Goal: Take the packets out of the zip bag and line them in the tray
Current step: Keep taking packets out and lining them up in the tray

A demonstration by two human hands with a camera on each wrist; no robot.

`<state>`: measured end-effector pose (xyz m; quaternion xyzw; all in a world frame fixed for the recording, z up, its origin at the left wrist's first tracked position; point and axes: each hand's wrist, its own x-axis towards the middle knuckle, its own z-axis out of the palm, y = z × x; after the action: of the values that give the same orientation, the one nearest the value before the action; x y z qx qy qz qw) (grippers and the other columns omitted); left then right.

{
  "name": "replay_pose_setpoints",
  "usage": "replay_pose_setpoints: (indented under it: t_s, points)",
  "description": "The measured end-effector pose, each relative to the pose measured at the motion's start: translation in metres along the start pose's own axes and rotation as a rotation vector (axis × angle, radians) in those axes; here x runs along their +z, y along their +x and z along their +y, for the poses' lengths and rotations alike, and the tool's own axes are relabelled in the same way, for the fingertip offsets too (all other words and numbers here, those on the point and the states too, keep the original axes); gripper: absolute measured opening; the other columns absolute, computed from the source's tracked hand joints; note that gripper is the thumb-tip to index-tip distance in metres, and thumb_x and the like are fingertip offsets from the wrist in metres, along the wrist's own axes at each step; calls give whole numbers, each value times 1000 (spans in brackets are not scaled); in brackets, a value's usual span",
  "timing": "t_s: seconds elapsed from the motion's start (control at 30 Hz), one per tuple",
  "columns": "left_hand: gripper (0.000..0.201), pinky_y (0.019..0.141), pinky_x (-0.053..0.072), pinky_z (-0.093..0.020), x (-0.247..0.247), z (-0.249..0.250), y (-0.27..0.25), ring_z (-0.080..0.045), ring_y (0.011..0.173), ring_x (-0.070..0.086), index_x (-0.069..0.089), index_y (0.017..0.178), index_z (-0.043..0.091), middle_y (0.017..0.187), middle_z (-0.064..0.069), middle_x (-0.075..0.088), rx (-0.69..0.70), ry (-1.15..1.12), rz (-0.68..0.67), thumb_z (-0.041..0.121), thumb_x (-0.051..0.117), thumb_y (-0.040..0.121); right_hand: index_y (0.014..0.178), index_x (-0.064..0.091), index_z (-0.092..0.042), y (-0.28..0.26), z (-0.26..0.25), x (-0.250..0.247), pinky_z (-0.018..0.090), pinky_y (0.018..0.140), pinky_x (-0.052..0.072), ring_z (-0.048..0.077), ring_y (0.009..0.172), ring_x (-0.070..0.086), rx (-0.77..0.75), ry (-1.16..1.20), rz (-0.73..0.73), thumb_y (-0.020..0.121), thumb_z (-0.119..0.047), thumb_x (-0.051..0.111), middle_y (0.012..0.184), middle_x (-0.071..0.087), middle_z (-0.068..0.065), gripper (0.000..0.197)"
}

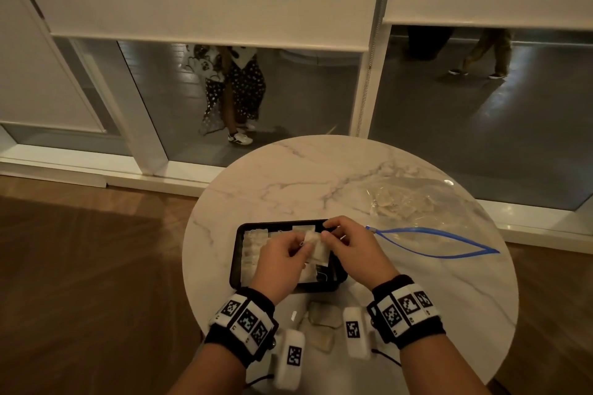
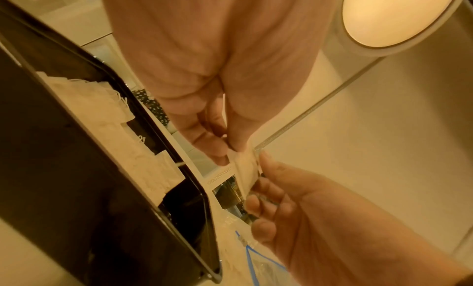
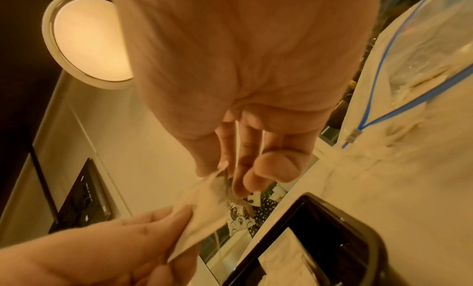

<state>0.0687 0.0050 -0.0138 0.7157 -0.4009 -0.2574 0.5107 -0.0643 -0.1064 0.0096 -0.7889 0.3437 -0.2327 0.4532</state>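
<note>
We are seeing a white, grey-veined marble table (image 1: 321, 176) carrying a glossy black tray (image 1: 236, 253). We are looking at pale cream packets (image 1: 255, 245) in it, and a clear zip bag (image 1: 417, 202) edged with a bright blue seal. We are wearing black wristbands (image 1: 244, 324) bearing white tags printed with black square codes.
</note>
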Motion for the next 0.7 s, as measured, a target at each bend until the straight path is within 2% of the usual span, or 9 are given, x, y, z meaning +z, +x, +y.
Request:
replay_pose_setpoints:
  t_s: [0.1, 0.2, 0.27, 0.3, 0.37, 0.43, 0.5, 0.57, 0.7]
  points:
    - [9, 73, 60, -26, -2, 5, -2, -12, 80, 72, 72, 94, 24, 86, 2, 76, -33, -113, 41, 18, 66, 97, 99, 69, -25, 2, 4, 1, 24, 65, 51, 12, 72, 65, 39, 47, -54, 91, -24, 70, 81, 69, -2, 8]
    - [9, 70, 58, -24, -4, 5, -1, -15, 81, 72, 71, 95, 24, 88, 0, 76, -62, -123, 24, 17, 66, 97, 93, 69, -25, 4, 10, 6, 29, 62, 51, 13, 70, 64, 54, 77, -70, 90, -20, 71, 80, 71, 4, 7]
    - [10, 74, 58, -28, -7, -2, 2, -13, 82, 70, 70, 96, 28, 90, 5, 74, -93, -17, 21, 19, 66, 97, 94, 68, -24, 6, 13, 9, 29, 65, 52, 14, 72, 65, 69, 38, -41, 89, -19, 71, 79, 70, 1, 8]
    - [11, 80, 58, -30, -10, -7, 4, -10, 86, 69, 70, 98, 28, 94, 7, 73, -111, 54, 11, 18, 65, 97, 96, 67, -24, 6, 14, 11, 28, 68, 51, 13, 73, 64, 74, -7, -22, 89, -19, 71, 77, 69, -1, 9]
    - [15, 91, 52, -27, -18, -15, 4, -8, 99, 65, 70, 106, 26, 104, 11, 69, -144, 251, -65, 17, 60, 99, 102, 65, -25, 6, 17, 15, 25, 68, 48, 11, 71, 62, 81, -146, -9, 90, -18, 70, 74, 65, -4, 15]
    - [19, 90, 50, -26, -26, -20, 3, -10, 102, 62, 70, 112, 24, 108, 8, 68, -188, 453, -155, 20, 54, 101, 109, 63, -29, 3, 17, 21, 27, 70, 51, 11, 74, 62, 94, -293, -60, 91, -21, 67, 76, 64, -6, 20]
    - [19, 90, 54, -32, -32, -21, -1, -14, 98, 64, 70, 109, 25, 106, 5, 70, -214, 598, -204, 28, 54, 100, 112, 60, -34, 1, 17, 27, 33, 76, 54, 15, 84, 64, 105, -450, -112, 91, -27, 64, 87, 66, -8, 23]
    - [22, 90, 55, -36, -32, -21, -4, -16, 95, 65, 71, 106, 23, 101, 4, 70, -226, 695, -239, 35, 53, 100, 112, 58, -36, -1, 16, 31, 35, 83, 53, 18, 94, 64, 98, -569, -142, 91, -30, 62, 98, 68, -7, 23]
    - [30, 88, 56, -43, -30, -26, -4, -21, 89, 66, 72, 95, 15, 93, -3, 70, -274, 657, -284, 35, 50, 100, 110, 59, -35, 2, 12, 39, 41, 98, 37, 19, 105, 60, 71, -678, -208, 93, -25, 57, 103, 68, -7, 20]
